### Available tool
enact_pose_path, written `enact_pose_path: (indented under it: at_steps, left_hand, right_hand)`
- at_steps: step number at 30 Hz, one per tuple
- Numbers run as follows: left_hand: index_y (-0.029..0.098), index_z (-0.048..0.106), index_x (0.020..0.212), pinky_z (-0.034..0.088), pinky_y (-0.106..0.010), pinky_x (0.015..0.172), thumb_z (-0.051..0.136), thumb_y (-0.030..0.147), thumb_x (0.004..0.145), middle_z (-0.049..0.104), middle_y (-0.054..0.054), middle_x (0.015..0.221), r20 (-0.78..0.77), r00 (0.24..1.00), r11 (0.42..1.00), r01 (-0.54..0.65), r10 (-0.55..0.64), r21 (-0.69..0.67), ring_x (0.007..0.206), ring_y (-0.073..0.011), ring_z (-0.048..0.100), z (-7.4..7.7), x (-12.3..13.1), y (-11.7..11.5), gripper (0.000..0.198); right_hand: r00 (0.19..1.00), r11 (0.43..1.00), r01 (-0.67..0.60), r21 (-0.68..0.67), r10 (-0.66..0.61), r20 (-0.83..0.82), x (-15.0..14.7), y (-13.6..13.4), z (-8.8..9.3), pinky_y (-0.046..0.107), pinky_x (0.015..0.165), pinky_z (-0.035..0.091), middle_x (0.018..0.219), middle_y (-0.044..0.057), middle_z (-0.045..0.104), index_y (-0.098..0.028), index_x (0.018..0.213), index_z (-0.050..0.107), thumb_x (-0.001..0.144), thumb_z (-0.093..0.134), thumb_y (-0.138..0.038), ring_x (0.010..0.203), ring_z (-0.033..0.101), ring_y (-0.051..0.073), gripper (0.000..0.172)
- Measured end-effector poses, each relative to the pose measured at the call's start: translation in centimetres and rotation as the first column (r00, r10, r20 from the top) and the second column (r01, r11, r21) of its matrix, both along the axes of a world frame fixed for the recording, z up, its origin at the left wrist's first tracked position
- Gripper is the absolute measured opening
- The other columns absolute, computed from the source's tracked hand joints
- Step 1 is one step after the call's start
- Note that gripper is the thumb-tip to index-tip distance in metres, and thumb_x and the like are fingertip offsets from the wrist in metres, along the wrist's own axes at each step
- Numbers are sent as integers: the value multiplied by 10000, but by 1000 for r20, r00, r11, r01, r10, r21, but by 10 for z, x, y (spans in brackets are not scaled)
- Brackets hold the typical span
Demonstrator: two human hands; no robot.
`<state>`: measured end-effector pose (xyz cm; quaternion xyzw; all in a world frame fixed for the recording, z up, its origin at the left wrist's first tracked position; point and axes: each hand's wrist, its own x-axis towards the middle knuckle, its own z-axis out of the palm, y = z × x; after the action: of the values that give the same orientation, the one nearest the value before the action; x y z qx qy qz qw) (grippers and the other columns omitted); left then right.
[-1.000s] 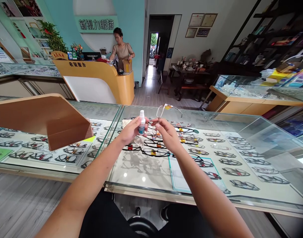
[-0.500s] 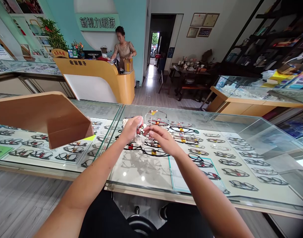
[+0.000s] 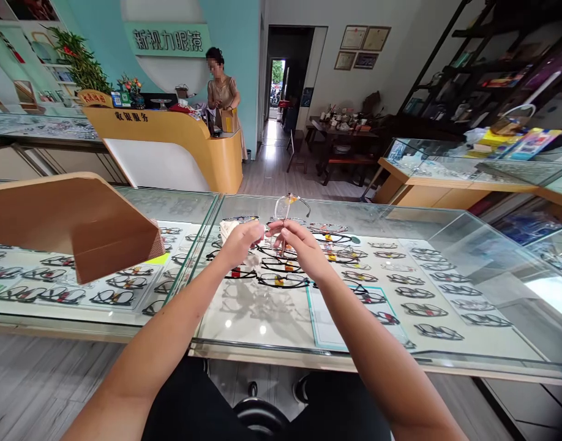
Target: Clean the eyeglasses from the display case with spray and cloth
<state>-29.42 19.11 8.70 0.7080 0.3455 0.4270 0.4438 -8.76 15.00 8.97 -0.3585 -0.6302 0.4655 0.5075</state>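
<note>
Above the glass counter, my right hand (image 3: 303,245) pinches a thin-rimmed pair of eyeglasses (image 3: 283,208), which stands on edge with a temple reaching back to the right. Close on its left, my left hand (image 3: 242,242) is closed, and a crumpled whitish cloth (image 3: 228,228) shows beside it. The fingertips of both hands are near the lower part of the glasses, where they hide some of it. Several dark-framed glasses with coloured tags, such as this black pair (image 3: 283,280), lie on the glass top below my hands.
The glass display counter (image 3: 262,327) holds rows of eyeglasses. A teal-edged white sheet (image 3: 329,321) lies to the right under my forearm. A brown board-like piece (image 3: 79,214) juts in at left. Beyond the counter, a person (image 3: 222,92) stands behind a wooden cash desk (image 3: 226,165).
The view has swung slightly right. My left hand has turned, and its fingers now face the glasses. My right hand keeps hold of the glasses. The person behind the desk has straightened up.
</note>
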Motion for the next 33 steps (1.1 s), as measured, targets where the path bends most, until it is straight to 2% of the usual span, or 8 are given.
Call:
enact_pose_path:
  at_steps: [5, 9, 11, 14, 16, 19, 24, 33]
  left_hand:
    - [225, 555, 773, 390, -345, 701, 552, 799, 966, 526, -7, 749, -1, 1000, 1000, -17, 17, -9, 721, -184, 465, -6, 1, 0, 605]
    - [225, 603, 806, 437, -330, 738, 554, 808, 992, 559, -20, 787, 164, 955, 968, -250, 246, 6, 753, -187, 506, -5, -16, 22, 614]
    - [224, 594, 825, 448, -313, 770, 606, 628, 1022, 574, -16, 818, 228, 867, 894, -447, 443, -34, 778, -180, 525, -6, -30, 41, 450]
    - [230, 569, 920, 436, -291, 801, 652, 249, 954, 579, 9, 875, 156, 647, 665, -726, 747, -173, 803, -165, 534, -14, -53, 69, 91]
    - [238, 558, 1007, 436, -301, 801, 636, 129, 902, 575, 11, 915, 94, 560, 565, -792, 823, -231, 802, -173, 534, -23, -67, 84, 170]
    - [249, 531, 1064, 460, -321, 839, 634, 80, 885, 584, -5, 983, 43, 498, 491, -832, 866, -258, 849, -191, 571, -39, -83, 98, 267]
    - [259, 529, 1082, 499, -341, 948, 666, 54, 864, 642, -34, 1079, -13, 468, 452, -860, 884, -238, 1019, -217, 657, -59, -94, 109, 328]
    - [270, 511, 1144, 542, -395, 1031, 708, 56, 809, 645, -37, 1067, -80, 441, 432, -895, 894, -108, 1111, -251, 703, -68, -100, 115, 444]
  right_hand:
    - [1000, 1000, 11, 12, -11, -14, -1, 0, 0, 376, 857, 536, 1139, 53, 798, -261, 1174, 792, 1022, 707, -622, 882, 666, 199, 401]
    - [999, 1000, 18, -4, -18, -32, 1, -2, 1, 374, 836, 530, 1137, 58, 815, -268, 1210, 792, 1033, 693, -634, 896, 678, 209, 418]
    - [999, 999, 30, -11, -31, -34, 2, -1, 1, 372, 820, 531, 1142, 60, 819, -272, 1219, 792, 1028, 696, -651, 897, 685, 212, 436]
    - [998, 999, 39, -5, -39, -39, 3, 0, 0, 366, 799, 529, 1140, 59, 824, -276, 1217, 793, 1022, 704, -659, 891, 686, 209, 439]
    - [998, 999, 40, -3, -40, -41, 3, 1, -1, 363, 787, 522, 1142, 59, 823, -279, 1216, 794, 1019, 708, -659, 890, 683, 208, 437]
    - [998, 999, 47, -13, -47, -31, 3, 2, -1, 364, 781, 516, 1140, 60, 816, -279, 1211, 793, 1008, 716, -664, 889, 682, 210, 443]
    - [998, 998, 53, -14, -53, -20, 2, 3, -1, 360, 789, 501, 1118, 55, 814, -273, 1199, 794, 995, 723, -663, 866, 680, 199, 446]
    - [999, 999, 47, 2, -47, -7, 3, 4, -1, 372, 782, 508, 1127, 64, 831, -276, 1202, 790, 987, 715, -697, 874, 683, 213, 479]
